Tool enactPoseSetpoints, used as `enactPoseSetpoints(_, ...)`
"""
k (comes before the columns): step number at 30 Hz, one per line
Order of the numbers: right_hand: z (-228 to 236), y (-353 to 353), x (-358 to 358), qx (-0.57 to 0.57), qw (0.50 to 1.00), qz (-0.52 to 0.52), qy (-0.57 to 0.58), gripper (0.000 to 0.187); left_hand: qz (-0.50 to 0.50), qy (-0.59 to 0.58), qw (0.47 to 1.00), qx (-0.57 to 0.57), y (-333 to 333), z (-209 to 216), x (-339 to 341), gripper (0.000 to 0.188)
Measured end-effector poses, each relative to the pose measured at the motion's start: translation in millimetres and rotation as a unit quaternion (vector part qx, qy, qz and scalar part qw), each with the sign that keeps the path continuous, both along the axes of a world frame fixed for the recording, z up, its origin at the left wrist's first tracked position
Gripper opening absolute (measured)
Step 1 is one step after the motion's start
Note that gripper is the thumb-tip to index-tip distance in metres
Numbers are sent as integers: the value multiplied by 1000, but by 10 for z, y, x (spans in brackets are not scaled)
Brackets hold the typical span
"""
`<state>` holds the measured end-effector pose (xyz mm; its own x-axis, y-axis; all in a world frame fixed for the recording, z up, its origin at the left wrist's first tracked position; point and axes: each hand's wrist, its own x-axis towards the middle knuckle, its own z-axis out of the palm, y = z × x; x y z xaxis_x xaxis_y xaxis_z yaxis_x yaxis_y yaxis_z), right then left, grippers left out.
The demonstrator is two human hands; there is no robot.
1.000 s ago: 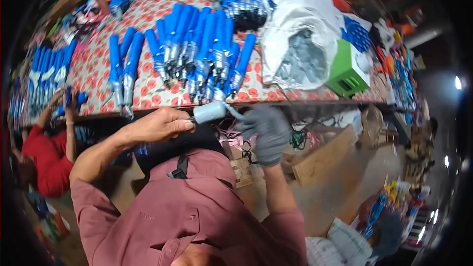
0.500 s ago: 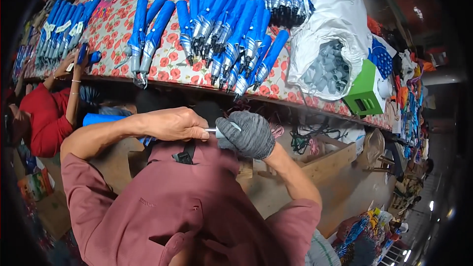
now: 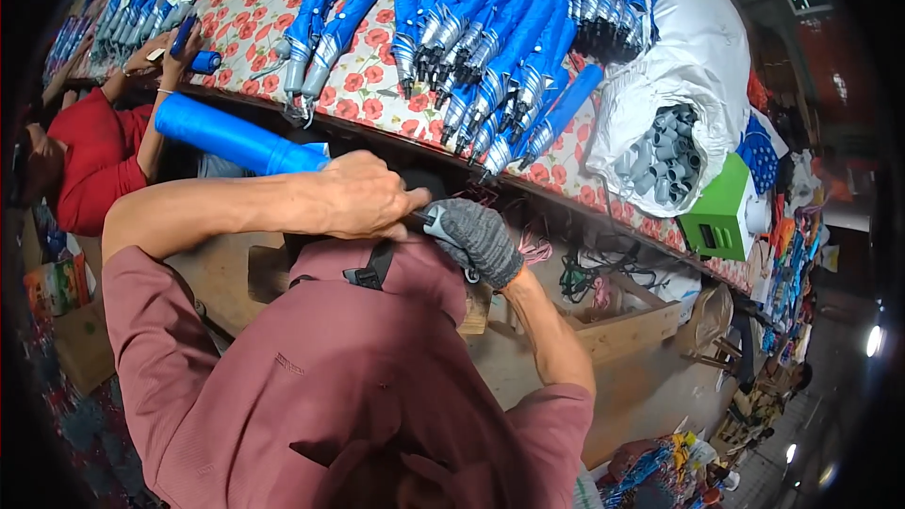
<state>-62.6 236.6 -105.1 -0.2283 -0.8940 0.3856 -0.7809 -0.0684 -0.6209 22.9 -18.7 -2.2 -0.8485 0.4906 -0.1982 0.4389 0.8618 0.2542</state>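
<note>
My bare left hand is closed round the shaft end of a folded blue umbrella, whose rolled cloth reaches out to the left past my wrist. In a grey knitted glove, my right hand grips a grey plastic handle at the umbrella's dark shaft tip. The two hands almost meet in front of my waist. Whether the handle is fully seated on the shaft is hidden by my fingers.
Folded blue umbrellas with bare black tips lie on the flowered tablecloth; two nearby have grey handles. A white sack spills grey handles beside a green box. At left, a person in red handles umbrellas.
The umbrella has swung up into fuller view on the left. My left hand has risen slightly, and the bright shaft between my hands now shows as a short dark piece. The view has shifted.
</note>
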Motion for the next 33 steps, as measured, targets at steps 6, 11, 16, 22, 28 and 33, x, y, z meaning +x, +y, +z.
enactPoseSetpoints(6,189,-90,171,64,979,-108,-158,33,6,123,990,-61,-323,-154,-44,17)
enactPoseSetpoints(11,143,-503,385,111,899,-203,-372,34,1,93,993,-71,-335,-317,-90,10)
enactPoseSetpoints(16,257,-758,307,36,915,-230,-329,40,-41,157,982,-99,-577,-338,-176,8)
enactPoseSetpoints(22,2094,-223,317,162,924,-339,74,24,-54,223,957,-176,-1588,-613,-434,7)
enactPoseSetpoints(28,2490,-137,368,445,791,-367,206,12,-102,284,926,-229,-2266,-651,-1121,10)
enactPoseSetpoints(33,2293,-129,93,445,828,-279,195,12,28,227,944,-240,-2747,-1454,-1200,15)
